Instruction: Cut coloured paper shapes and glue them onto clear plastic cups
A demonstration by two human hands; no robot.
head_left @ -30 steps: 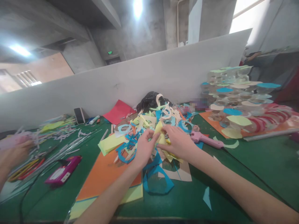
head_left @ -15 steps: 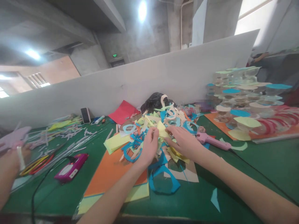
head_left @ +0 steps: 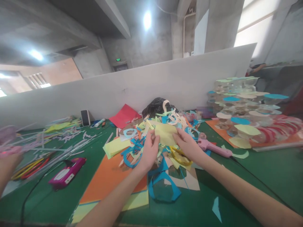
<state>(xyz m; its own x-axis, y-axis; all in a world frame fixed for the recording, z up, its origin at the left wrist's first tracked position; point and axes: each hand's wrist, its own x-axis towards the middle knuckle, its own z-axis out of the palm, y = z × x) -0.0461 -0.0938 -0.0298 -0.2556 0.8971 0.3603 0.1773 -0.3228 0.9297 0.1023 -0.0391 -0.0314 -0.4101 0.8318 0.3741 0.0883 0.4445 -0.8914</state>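
A piece of yellow paper (head_left: 166,134) is held up between my two hands, its broad face toward me. My left hand (head_left: 151,146) pinches its left edge. At the right edge, my right hand (head_left: 186,142) grips it with thumb and fingers. Beneath and behind lies a heap of paper scraps (head_left: 139,142) in blue, cream and green. Yellow-handled scissors (head_left: 181,157) rest partly under the scraps, below my right hand. Nearer to me lies a blue paper cut-out frame (head_left: 163,189).
A pink glue gun (head_left: 215,147) with a cord lies at right, near stacked clear cups (head_left: 246,104) with paper discs. Orange paper sheets (head_left: 113,176) lie front left. A magenta power strip (head_left: 67,173) is further left, by another person's hand (head_left: 9,160). A phone (head_left: 85,118) leans on the partition.
The yellow paper has been opened out flatter and turned toward me, and my right hand has moved to its right edge. The other person's hand at far left has shifted left.
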